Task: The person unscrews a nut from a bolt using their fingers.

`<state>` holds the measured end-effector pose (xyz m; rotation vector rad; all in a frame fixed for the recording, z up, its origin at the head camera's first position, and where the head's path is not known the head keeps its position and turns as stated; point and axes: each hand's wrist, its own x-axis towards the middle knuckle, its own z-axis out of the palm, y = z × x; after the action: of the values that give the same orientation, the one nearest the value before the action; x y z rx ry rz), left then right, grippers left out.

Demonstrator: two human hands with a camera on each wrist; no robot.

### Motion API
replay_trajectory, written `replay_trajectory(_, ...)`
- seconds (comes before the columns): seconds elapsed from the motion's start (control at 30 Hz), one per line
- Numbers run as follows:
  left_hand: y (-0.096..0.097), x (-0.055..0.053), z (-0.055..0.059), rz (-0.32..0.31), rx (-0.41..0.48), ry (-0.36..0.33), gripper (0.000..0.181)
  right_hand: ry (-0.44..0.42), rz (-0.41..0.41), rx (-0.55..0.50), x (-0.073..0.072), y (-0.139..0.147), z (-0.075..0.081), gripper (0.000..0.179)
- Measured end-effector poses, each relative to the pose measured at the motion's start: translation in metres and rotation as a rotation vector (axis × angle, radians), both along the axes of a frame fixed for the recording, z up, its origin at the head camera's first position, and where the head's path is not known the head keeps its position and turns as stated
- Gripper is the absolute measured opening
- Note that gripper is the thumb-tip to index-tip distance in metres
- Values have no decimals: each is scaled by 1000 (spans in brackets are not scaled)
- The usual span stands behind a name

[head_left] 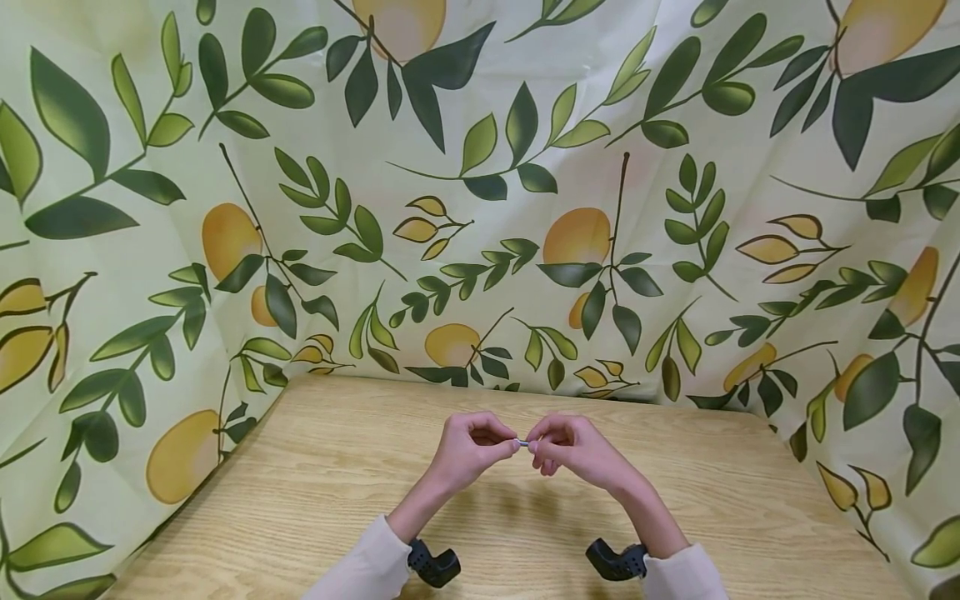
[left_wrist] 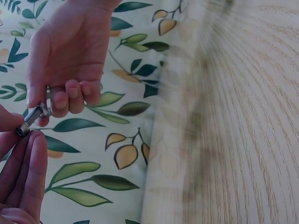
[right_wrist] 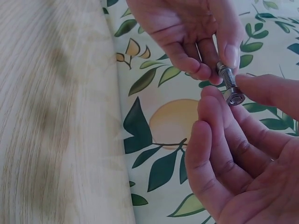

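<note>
A small metal bolt (head_left: 523, 443) bridges the fingertips of both hands, held just above the wooden table. My left hand (head_left: 465, 450) pinches one end of it between thumb and fingers. At the other end sits a hex nut (right_wrist: 233, 97), gripped by the thumb and fingertips of my right hand (head_left: 581, 450). Bare thread on the bolt (left_wrist: 32, 116) shows between the two hands in the left wrist view. Fingers partly cover both ends. In the right wrist view the nut's outer face is visible, with a round centre.
A light wooden table (head_left: 300, 492) lies under the hands. Behind it and at both sides hangs a cloth (head_left: 510, 308) printed with leaves and orange fruit. A black device is strapped to each wrist, one on the left (head_left: 435, 567) and one on the right (head_left: 617, 561).
</note>
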<state>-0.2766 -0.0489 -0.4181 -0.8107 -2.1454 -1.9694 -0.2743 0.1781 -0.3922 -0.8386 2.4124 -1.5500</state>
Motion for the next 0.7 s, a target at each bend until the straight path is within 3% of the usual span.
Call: replay_trajectory(0.7, -1, 0, 0, 6, -8, 6, 12, -9, 13, 8, 1, 0, 0, 25)
